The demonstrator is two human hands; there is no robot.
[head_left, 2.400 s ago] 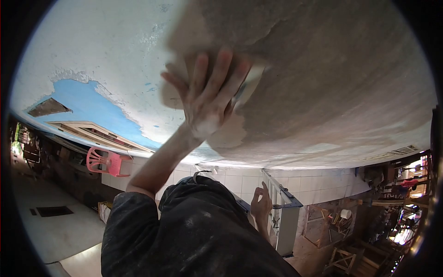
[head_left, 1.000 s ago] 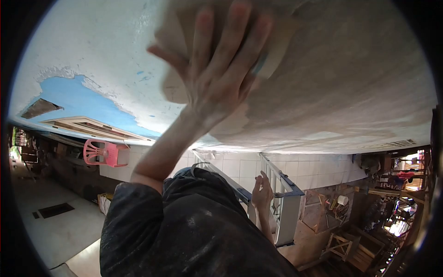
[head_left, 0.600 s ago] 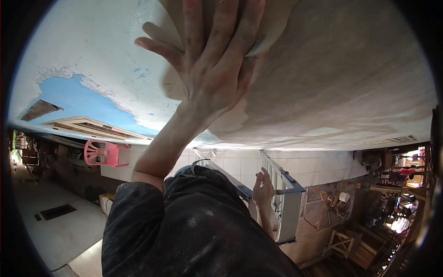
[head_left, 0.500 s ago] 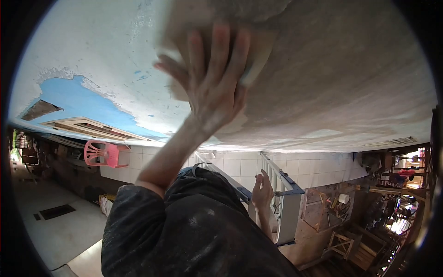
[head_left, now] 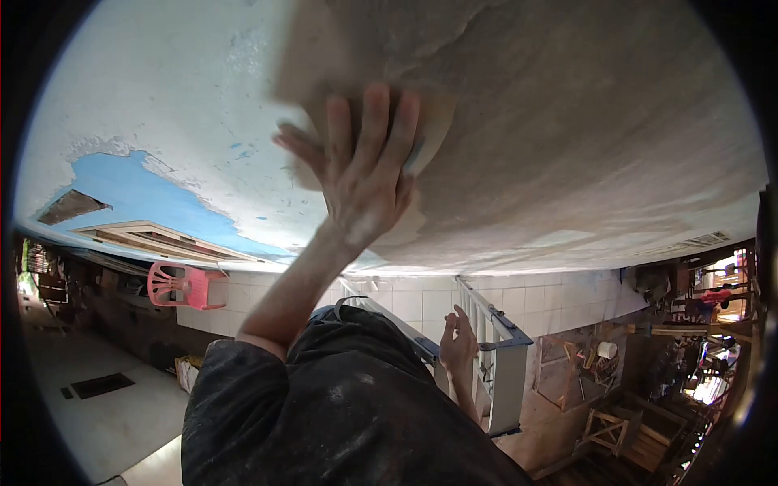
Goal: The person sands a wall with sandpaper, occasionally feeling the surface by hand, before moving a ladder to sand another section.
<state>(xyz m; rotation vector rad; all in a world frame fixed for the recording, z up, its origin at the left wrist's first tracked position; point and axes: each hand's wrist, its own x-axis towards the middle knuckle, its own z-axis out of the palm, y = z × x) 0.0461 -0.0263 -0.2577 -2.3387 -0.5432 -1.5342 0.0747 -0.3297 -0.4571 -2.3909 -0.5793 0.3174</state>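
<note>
My left hand point(head_left: 362, 174) lies flat against the wall point(head_left: 567, 138), its fingers spread and pressing on a brownish sheet that looks like sandpaper point(head_left: 438, 130). The sheet's pale edge sticks out to the right of the fingers. Left of this hand the wall is whitish and scuffed; to the right it is grey and shadowed. A patch of blue paint point(head_left: 142, 182) shows where the white coat has flaked off. Down by the metal stepladder point(head_left: 508, 389), my right hand point(head_left: 459, 340) hangs with loosely bent fingers apart and nothing in it.
The stepladder stands close in front of my body. A pink plastic chair point(head_left: 188, 285) is at the left on the tiled floor point(head_left: 551, 300). A framed opening point(head_left: 154, 235) sits in the wall. Wooden furniture point(head_left: 620, 433) and clutter fill the lower right.
My left hand and the sandpaper have slid down and slightly left in view, along the wall. My right hand stays by the stepladder, almost unmoved.
</note>
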